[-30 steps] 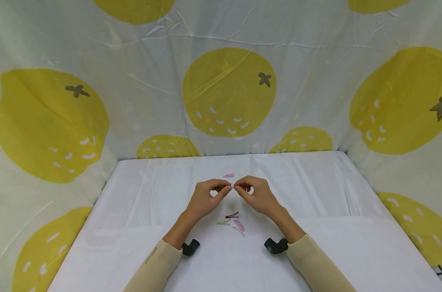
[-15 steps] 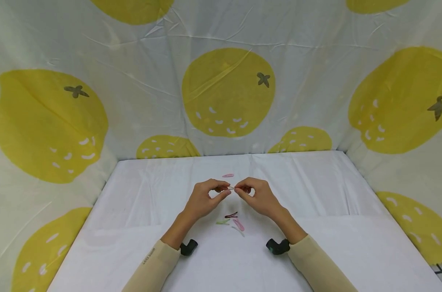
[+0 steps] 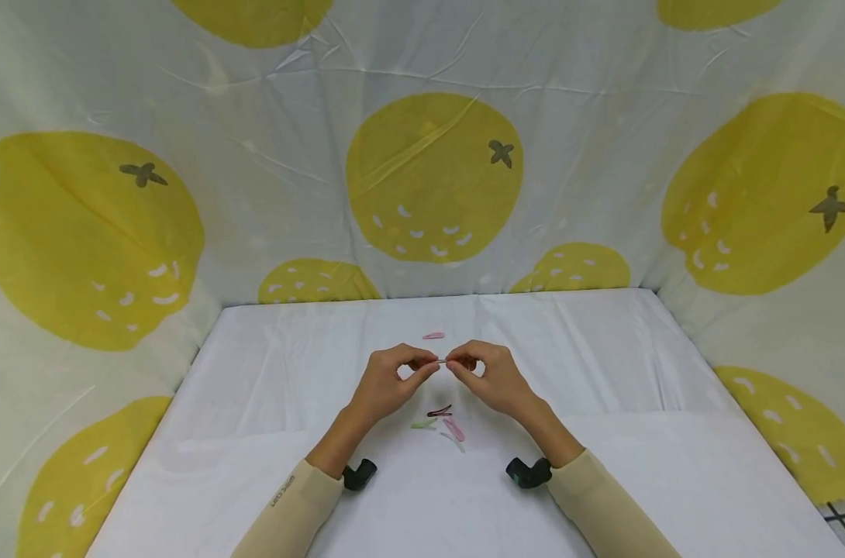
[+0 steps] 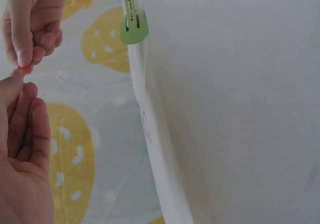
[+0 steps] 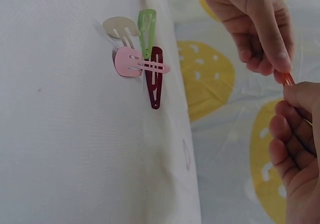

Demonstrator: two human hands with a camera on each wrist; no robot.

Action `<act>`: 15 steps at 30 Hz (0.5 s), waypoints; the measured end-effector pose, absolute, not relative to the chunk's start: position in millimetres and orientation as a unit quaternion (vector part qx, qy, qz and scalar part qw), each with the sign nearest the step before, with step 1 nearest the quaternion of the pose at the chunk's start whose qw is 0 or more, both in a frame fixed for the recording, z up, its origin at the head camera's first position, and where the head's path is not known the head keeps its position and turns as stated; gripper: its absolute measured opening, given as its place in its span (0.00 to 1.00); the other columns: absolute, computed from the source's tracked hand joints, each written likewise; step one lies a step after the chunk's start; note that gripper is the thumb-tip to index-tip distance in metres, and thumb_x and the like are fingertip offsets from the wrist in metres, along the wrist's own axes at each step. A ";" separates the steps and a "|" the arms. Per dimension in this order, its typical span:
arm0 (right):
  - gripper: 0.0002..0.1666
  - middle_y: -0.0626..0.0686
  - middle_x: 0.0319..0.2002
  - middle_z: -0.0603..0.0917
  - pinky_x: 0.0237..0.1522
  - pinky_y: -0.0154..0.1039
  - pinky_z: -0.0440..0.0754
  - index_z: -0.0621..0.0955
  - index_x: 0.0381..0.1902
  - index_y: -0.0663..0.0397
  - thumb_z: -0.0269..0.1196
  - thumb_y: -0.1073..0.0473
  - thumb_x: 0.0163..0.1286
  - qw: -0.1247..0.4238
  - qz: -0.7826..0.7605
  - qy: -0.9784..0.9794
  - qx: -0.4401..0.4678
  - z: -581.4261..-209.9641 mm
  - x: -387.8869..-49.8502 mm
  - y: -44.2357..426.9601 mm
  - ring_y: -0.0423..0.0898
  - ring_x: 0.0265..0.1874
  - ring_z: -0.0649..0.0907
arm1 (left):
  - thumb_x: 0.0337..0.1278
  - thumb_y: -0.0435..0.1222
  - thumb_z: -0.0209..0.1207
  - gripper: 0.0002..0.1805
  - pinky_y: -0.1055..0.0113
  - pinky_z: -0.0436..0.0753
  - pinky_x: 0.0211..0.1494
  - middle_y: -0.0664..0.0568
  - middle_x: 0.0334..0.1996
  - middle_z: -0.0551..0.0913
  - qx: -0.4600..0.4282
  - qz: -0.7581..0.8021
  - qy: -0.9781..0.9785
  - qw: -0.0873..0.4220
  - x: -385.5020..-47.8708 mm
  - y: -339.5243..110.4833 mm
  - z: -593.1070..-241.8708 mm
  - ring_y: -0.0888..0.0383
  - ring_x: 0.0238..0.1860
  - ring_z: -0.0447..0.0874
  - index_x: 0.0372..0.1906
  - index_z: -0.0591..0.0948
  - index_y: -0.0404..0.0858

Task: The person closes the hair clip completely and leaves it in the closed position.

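Between the two hands is a small orange-red hair clip [image 5: 287, 79], mostly covered by fingertips. The left hand [image 3: 386, 381] pinches one end of it between thumb and forefinger. From the other side the right hand [image 3: 492, 377] pinches the opposite end, so the fingertips of both hands nearly meet above the table. Below them, nearer the person, lie a dark red clip [image 5: 156, 91], a green clip [image 5: 147, 31], a pink clip [image 5: 128, 62] and a beige clip [image 5: 121, 27], close together with some overlapping. Beyond the hands lies another pink clip [image 3: 433, 335].
A white cloth covers the table [image 3: 255, 465]. Behind and at both sides hangs a white curtain with yellow fruit prints [image 3: 432, 178]. Black devices [image 3: 359, 474] are worn at both wrists, by the beige sleeves.
Half a second ago the clip's two arms showed spread apart between the fingertips; now they look like one thin line. The hands have hardly moved.
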State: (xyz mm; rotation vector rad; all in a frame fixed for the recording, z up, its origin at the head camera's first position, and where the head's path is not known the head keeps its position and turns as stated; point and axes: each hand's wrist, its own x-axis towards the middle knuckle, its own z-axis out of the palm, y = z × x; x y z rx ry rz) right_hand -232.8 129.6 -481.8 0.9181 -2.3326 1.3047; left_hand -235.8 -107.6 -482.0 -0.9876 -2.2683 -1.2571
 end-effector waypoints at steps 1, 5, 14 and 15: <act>0.04 0.43 0.35 0.88 0.35 0.45 0.85 0.88 0.42 0.47 0.70 0.59 0.71 0.156 0.456 -0.816 0.320 -481.7 -232.6 129.7 0.36 0.32 0.82 | 0.62 0.38 0.71 0.07 0.65 0.86 0.37 0.57 0.36 0.91 -0.349 -0.446 -0.804 0.182 -235.9 -107.7 -482.3 0.65 0.34 0.86 0.43 0.90 0.44; 0.04 0.43 0.35 0.88 0.35 0.48 0.86 0.88 0.42 0.47 0.70 0.59 0.71 0.154 0.457 -0.816 0.319 -480.2 -231.7 130.4 0.36 0.32 0.82 | 0.60 0.37 0.72 0.06 0.55 0.87 0.35 0.57 0.35 0.91 -0.349 -0.448 -0.802 0.184 -237.1 -107.4 -484.2 0.65 0.33 0.85 0.42 0.90 0.45; 0.05 0.44 0.35 0.88 0.34 0.46 0.85 0.88 0.42 0.47 0.70 0.60 0.70 0.171 0.454 -0.807 0.336 -481.3 -232.3 129.7 0.37 0.31 0.81 | 0.60 0.37 0.72 0.05 0.60 0.87 0.34 0.58 0.33 0.90 -0.355 -0.444 -0.797 0.202 -237.2 -109.0 -484.9 0.66 0.31 0.84 0.41 0.90 0.44; 0.05 0.43 0.35 0.88 0.34 0.45 0.85 0.88 0.42 0.47 0.70 0.60 0.70 0.169 0.454 -0.808 0.336 -481.2 -232.3 129.6 0.37 0.31 0.81 | 0.60 0.37 0.72 0.05 0.58 0.87 0.34 0.58 0.33 0.90 -0.355 -0.445 -0.797 0.203 -236.8 -109.3 -484.8 0.66 0.31 0.84 0.40 0.90 0.44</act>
